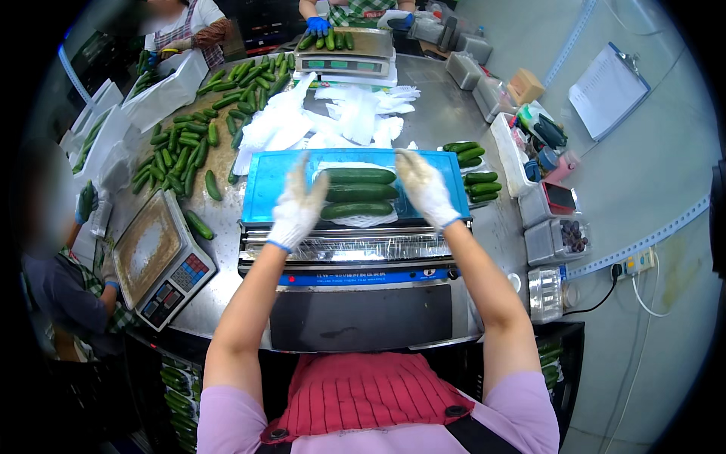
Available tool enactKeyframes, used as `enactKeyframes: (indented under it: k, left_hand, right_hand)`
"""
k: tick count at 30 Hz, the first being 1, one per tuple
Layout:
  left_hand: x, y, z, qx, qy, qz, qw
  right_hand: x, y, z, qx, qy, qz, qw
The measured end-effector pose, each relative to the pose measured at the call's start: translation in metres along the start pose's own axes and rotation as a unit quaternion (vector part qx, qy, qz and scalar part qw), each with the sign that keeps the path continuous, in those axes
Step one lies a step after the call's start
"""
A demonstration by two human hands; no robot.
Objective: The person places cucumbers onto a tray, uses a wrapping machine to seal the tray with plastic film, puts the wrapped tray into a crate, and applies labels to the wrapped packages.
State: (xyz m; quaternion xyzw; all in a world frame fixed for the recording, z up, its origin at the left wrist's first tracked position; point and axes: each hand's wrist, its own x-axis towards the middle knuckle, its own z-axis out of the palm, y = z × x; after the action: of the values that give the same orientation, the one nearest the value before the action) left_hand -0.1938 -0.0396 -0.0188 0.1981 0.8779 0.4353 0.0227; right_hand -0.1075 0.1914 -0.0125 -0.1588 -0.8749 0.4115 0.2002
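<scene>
Three cucumbers (358, 191) lie side by side on white netting on a blue board (263, 170) atop a film wrapping machine (355, 246). My left hand (299, 203), in a white glove, is open with fingers extended just left of the cucumbers. My right hand (423, 189), gloved alike, is open at their right, its fingertips near the board's far edge. Behind the board lie crumpled white wrappers (352, 113). Small bundles of cucumbers (476, 185) rest right of the board.
Loose cucumbers (185, 151) spread across the left. A scale (147, 246) stands near-left, another (344, 64) at the back. Co-workers (68, 295) stand left and at the back (181, 23). White boxes (162, 91) line the back left; containers (541, 204) and a wall clipboard (605, 91) are right.
</scene>
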Motion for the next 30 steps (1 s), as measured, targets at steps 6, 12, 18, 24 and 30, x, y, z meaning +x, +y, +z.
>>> enactKeyframes:
  k: [6, 12, 18, 24, 30]
  left_hand:
    - [-0.069, -0.051, -0.084, 0.219, 0.107, 0.135, 0.960]
    - [-0.095, -0.040, -0.062, 0.354, 0.046, 0.177, 0.917]
    - [-0.083, -0.046, -0.019, 0.241, 0.036, 0.087, 0.966]
    - [-0.097, -0.032, -0.042, -0.151, -0.038, -0.143, 0.977]
    - [-0.133, -0.006, -0.073, -0.756, -0.244, -0.181, 0.580]
  right_hand:
    - [-0.079, 0.041, -0.110, -0.019, -0.059, 0.095, 0.994]
    - [-0.115, 0.044, -0.094, -0.177, -0.103, 0.152, 0.967]
    - [-0.103, 0.036, -0.041, -0.133, -0.058, 0.149, 0.978]
    - [-0.135, 0.033, -0.075, 0.320, -0.058, 0.307, 0.894]
    - [-0.150, -0.031, -0.118, 0.628, -0.215, 0.405, 0.629]
